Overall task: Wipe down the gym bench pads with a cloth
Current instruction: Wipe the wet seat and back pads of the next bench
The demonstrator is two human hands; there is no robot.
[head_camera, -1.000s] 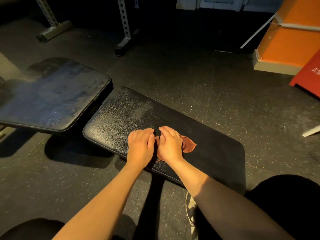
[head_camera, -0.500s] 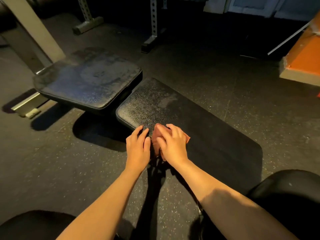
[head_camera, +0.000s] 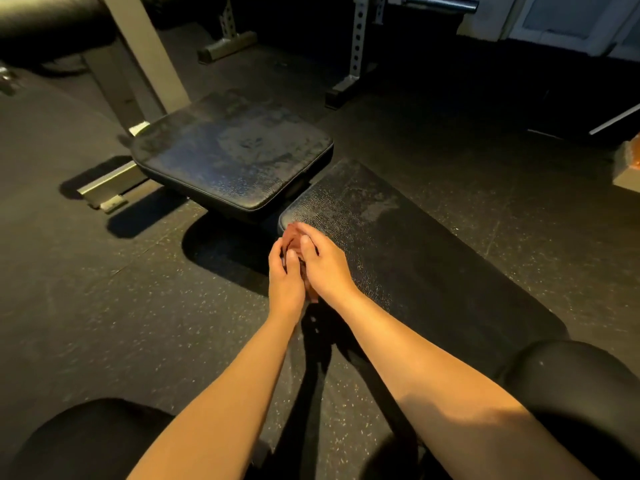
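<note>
A long black bench pad (head_camera: 415, 258) runs from centre to lower right, with a dusty patch near its left end. A second, squarer black pad (head_camera: 235, 157) with scuffed grey marks sits just beyond it to the left. A small reddish-brown cloth (head_camera: 292, 240) is bunched at the long pad's near left corner. My right hand (head_camera: 325, 268) presses on the cloth from above. My left hand (head_camera: 285, 282) grips it from the pad's front edge side. Both hands cover most of the cloth.
Dark speckled rubber floor (head_camera: 121, 306) surrounds the bench. A beige steel upright (head_camera: 145, 64) and base bar (head_camera: 104, 188) stand at the left. Perforated rack posts (head_camera: 356, 46) rise behind. My knees (head_camera: 581, 393) in black flank the view. An orange block (head_camera: 632, 161) sits far right.
Both hands slid the cloth leftward along the long pad to its left corner, bunching it smaller. The view shifted left, bringing the square pad toward centre.
</note>
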